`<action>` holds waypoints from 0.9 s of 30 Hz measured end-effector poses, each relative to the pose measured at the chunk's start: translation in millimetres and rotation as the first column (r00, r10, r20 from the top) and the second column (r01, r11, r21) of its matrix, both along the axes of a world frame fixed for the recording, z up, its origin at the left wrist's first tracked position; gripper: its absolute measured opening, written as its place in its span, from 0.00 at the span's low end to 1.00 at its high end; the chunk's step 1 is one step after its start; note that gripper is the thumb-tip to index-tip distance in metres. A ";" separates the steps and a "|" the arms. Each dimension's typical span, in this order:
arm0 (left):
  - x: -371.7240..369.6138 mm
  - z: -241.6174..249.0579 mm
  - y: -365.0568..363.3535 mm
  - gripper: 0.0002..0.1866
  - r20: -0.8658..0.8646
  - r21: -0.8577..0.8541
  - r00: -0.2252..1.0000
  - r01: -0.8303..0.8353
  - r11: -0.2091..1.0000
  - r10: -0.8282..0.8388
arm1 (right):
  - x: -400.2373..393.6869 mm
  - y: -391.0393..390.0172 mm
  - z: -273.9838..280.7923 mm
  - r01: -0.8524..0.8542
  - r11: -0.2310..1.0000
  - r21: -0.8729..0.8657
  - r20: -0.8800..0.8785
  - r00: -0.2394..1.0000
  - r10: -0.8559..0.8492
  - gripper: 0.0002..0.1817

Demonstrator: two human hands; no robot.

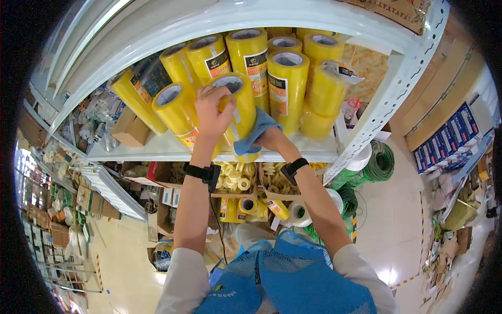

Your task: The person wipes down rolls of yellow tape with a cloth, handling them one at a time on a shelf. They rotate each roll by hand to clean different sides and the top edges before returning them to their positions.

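My left hand grips the upper part of a yellow stack of packing tape rolls at the shelf's front edge, its fingers bent over the rim. Lower on the same stack, my right hand holds a blue cloth against its side. The right fingers are partly hidden by the cloth. More upright yellow tape stacks stand close behind and to both sides, several with orange and black labels. One tape stack at the left leans over.
The white shelf board has a perforated upright post at its right. Below are boxes of pale ring-shaped parts and more tape rolls. A cardboard box sits on the shelf's left. Green wire coils stand on the floor at right.
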State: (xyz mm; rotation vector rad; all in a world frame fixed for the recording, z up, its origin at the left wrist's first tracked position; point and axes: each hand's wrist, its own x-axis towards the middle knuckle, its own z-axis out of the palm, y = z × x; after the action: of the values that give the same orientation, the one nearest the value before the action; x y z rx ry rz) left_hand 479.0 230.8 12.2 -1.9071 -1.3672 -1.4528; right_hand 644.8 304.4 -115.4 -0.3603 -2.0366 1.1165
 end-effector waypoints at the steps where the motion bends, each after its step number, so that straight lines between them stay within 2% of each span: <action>1: -2.4 0.3 0.9 0.08 0.000 -0.023 1.000 0.016 1.000 -0.016 | -0.3 -1.0 21.3 0.043 0.999 0.025 -0.005 0.999 -0.043 0.57; 2: -4.1 0.5 1.8 0.08 0.001 -0.048 0.999 0.034 0.998 -0.034 | -5.4 2.3 29.9 -0.026 0.992 -0.121 -0.086 0.996 0.015 0.58; 3: -4.7 0.3 2.5 0.08 -0.001 -0.047 0.999 0.037 0.998 -0.037 | -9.5 4.1 45.9 -0.022 0.993 -0.119 -0.088 0.996 0.012 0.58; 5: -5.6 -0.1 3.2 0.08 0.032 -0.083 0.998 0.060 0.995 -0.057 | -17.7 7.9 78.8 0.095 0.993 0.066 -0.104 0.991 -0.088 0.57; 7: -9.0 -0.6 4.8 0.08 0.035 -0.097 0.997 0.068 0.993 -0.065 | -21.5 13.0 83.8 0.118 0.992 0.036 -0.078 0.990 -0.115 0.55; 9: -7.0 -1.9 4.6 0.08 0.040 -0.115 0.996 0.083 0.990 -0.079 | -16.0 14.9 83.3 -0.094 0.964 -0.248 0.048 0.993 0.110 0.55; 10: -5.0 -1.2 3.3 0.08 0.044 -0.099 0.997 0.066 0.993 -0.062 | -13.3 16.3 77.0 -0.088 0.964 -0.251 0.048 0.994 0.103 0.55; 12: -3.6 0.4 3.9 0.08 0.050 -0.083 0.998 0.051 0.995 -0.047 | -10.3 16.7 51.2 -0.013 0.893 -0.451 0.254 0.957 0.142 0.57; 13: -4.7 -0.1 4.0 0.08 0.028 -0.094 0.999 0.041 0.995 -0.038 | -11.0 15.6 33.8 -0.012 0.892 -0.453 0.254 0.957 0.142 0.57; 15: -5.9 -1.5 5.0 0.08 0.008 -0.107 0.999 0.033 0.994 -0.032 | -12.9 13.2 -11.4 0.023 0.980 -0.197 0.181 0.983 0.014 0.54; 16: -5.4 -2.8 6.4 0.08 0.008 -0.067 0.999 0.037 0.997 -0.037 | -10.1 17.7 -43.5 -0.060 0.974 -0.217 0.074 0.994 0.078 0.59; 17: -4.4 -5.1 6.7 0.07 0.012 -0.028 0.999 0.042 0.999 -0.041 | -10.9 16.0 -71.0 -0.056 0.973 -0.222 0.079 0.994 0.075 0.59; 18: -3.0 -5.6 5.6 0.07 0.017 -0.033 0.999 0.044 0.998 -0.044 | -11.1 12.1 -95.1 0.061 0.995 -0.075 0.168 0.985 -0.048 0.60; 19: -2.0 -3.9 4.9 0.07 0.018 -0.030 0.999 0.034 0.999 -0.034 | -9.6 2.5 -94.1 0.163 0.983 0.086 0.234 0.956 -0.179 0.62; 20: -1.9 -3.1 4.8 0.07 0.019 -0.027 1.000 0.023 0.999 -0.022 | -3.4 -3.8 -91.9 0.124 0.992 0.040 0.110 0.986 -0.127 0.64; 24: -5.0 -5.8 6.7 0.08 0.000 0.003 0.998 0.058 0.998 -0.058 | -5.2 -13.6 -99.2 0.204 0.975 0.083 0.131 0.968 -0.214 0.63; 26: -4.1 -4.4 8.0 0.08 -0.027 0.032 0.999 0.022 0.999 -0.021 | -7.1 -5.1 -116.4 0.094 0.994 -0.053 0.066 0.994 -0.090 0.61; 27: -4.9 -4.8 10.9 0.08 -0.026 0.036 0.999 0.020 0.999 -0.019 | -7.6 -7.0 -111.4 0.092 0.995 -0.049 0.067 0.994 -0.089 0.61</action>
State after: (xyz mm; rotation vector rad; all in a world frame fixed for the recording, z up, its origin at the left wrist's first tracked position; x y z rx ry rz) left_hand 474.1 241.6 7.4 -1.9152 -1.3053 -1.4473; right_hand 637.2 297.4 -226.8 -0.5159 -2.0291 1.1166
